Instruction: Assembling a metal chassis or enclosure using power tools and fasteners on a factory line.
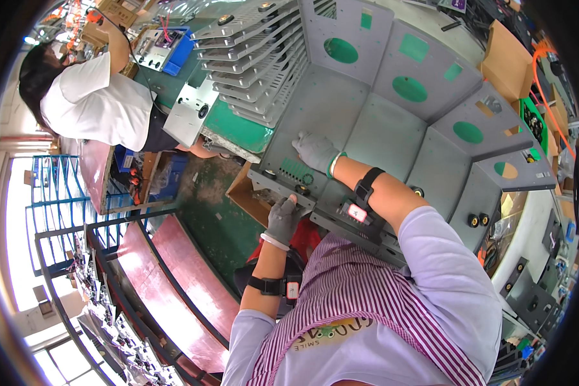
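Several grey sheet-metal chassis (pixel 379 138), bent with upright walls that have round and square cutouts, stand side by side in front of me. My left hand (pixel 282 220), in a grey glove with bare fingertips, is closed at the near edge of the leftmost chassis. Just beyond its fingertips a round black foot (pixel 302 190) sits on that edge. Over the floor of the same chassis is my right hand (pixel 315 151), also gloved, its fingers curled together. Whatever lies under those fingers is hidden. A row of small holes (pixel 294 170) shows between my hands.
Slotted grey metal plates (pixel 254 64) are stacked on the green bench top (pixel 241 125) at far left. A co-worker (pixel 103 96) in a white top works there. A cardboard box (pixel 249 196) stands below the bench edge. Pink-topped boards (pixel 180 276) on a rack lie left.
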`<state>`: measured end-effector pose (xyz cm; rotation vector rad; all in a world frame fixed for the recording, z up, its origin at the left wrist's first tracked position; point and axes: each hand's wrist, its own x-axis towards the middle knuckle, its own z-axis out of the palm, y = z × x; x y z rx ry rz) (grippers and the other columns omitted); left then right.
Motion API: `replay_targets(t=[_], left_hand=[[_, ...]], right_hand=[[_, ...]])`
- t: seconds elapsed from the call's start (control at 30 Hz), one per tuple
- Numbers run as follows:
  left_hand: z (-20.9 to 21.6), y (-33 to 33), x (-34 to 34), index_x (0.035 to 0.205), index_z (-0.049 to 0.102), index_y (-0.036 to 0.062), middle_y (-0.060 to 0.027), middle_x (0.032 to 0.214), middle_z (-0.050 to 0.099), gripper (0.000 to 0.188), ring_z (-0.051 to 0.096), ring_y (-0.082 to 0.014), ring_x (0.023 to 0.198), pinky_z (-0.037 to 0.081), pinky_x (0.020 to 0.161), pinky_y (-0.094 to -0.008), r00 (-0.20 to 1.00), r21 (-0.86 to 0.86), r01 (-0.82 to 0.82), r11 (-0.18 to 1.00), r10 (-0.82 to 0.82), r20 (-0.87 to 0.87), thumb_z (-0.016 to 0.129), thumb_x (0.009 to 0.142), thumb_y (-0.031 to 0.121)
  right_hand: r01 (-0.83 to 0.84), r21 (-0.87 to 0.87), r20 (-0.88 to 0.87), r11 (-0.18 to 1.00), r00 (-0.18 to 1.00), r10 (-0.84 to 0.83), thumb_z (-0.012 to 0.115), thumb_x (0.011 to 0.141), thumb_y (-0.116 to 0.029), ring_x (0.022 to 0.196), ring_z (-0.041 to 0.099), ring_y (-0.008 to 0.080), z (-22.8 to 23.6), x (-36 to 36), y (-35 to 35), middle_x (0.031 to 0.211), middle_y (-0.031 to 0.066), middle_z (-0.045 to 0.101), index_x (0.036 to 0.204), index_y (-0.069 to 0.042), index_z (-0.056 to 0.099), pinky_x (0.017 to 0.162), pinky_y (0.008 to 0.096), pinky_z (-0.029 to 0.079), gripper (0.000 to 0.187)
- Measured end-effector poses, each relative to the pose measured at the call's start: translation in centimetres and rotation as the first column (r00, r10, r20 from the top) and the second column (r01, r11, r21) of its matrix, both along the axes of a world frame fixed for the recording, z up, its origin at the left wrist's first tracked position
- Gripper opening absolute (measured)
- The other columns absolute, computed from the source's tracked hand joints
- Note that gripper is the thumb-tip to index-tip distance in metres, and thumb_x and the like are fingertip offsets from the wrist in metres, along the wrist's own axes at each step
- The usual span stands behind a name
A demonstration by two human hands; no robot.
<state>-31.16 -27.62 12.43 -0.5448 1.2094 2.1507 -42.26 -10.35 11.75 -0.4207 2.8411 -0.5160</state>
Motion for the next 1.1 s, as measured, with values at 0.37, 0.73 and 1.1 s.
replay_targets(t=[0.37, 0.73, 1.1], left_hand=[[-1.1, -0.5, -0.1, 0.107, 0.045, -0.0074, -0.0174, 0.102, 0.054, 0.035, 0.055, -0.0279, 0.094, 0.045, 0.084, -0.0375, 0.932, -0.316, 0.219, 0.923, -0.294, -0.212, 0.048, 0.086, 0.021], [-0.1, 0.0, -0.1, 0.107, 0.046, -0.0059, -0.0148, 0.100, 0.056, 0.037, 0.057, -0.0250, 0.090, 0.046, 0.078, -0.0341, 1.000, -0.050, 0.029, 0.998, -0.029, -0.007, 0.049, 0.086, 0.025], [-0.9, -0.3, 0.0, 0.107, 0.047, -0.0049, -0.0145, 0.100, 0.056, 0.037, 0.057, -0.0247, 0.090, 0.047, 0.079, -0.0347, 0.999, -0.034, 0.041, 0.999, -0.041, -0.004, 0.048, 0.087, 0.026]], right_hand=[[-0.279, 0.007, -0.032, 0.960, 0.960, 0.280, 0.047, 0.074, -0.010, 0.082, 0.058, 0.0266, 1.3, 3.7, 1.6, 0.092, 0.0091, 0.053, 0.093, -0.010, 0.058, 0.063, 0.0396, 0.049, 0.021], [-0.356, 0.017, 0.094, 0.935, 0.931, 0.352, 0.050, 0.073, -0.013, 0.081, 0.059, 0.0276, 1.3, 4.3, 1.1, 0.090, 0.0115, 0.057, 0.088, -0.009, 0.060, 0.068, 0.0387, 0.048, 0.019], [-0.066, -0.388, 0.279, 0.919, 0.942, 0.185, 0.048, 0.076, -0.021, 0.082, 0.058, 0.0302, 2.9, 7.3, 1.0, 0.086, 0.0121, 0.061, 0.104, -0.016, 0.057, 0.071, 0.0410, 0.046, 0.029]])
